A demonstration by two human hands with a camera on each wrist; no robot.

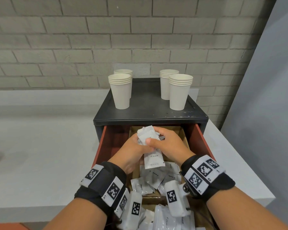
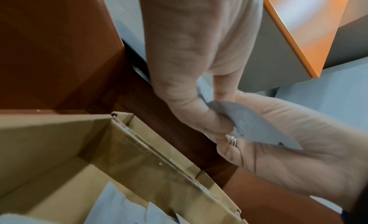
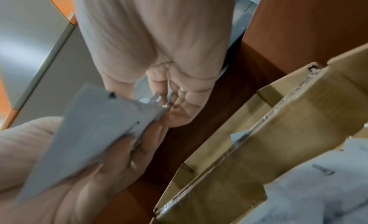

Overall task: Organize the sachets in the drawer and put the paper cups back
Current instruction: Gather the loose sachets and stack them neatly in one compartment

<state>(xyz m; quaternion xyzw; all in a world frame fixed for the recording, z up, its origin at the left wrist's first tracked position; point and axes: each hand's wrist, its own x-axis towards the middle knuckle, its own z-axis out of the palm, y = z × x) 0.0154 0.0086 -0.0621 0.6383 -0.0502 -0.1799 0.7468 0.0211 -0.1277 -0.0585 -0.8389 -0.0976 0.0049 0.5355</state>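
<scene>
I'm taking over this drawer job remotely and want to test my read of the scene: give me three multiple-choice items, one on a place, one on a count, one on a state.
1. Where do the paper cups stand?
A. in the drawer
B. on the black cabinet
C. on the floor

2. How many cup stacks are there?
A. two
B. three
C. four

3. How is the bundle of sachets held?
A. by both hands
B. by the left hand alone
C. lying loose

Key: 1 B, the stacks stand on the cabinet top; 2 C, two pairs show; 3 A, left hand and right hand both grip it above the drawer.
</scene>
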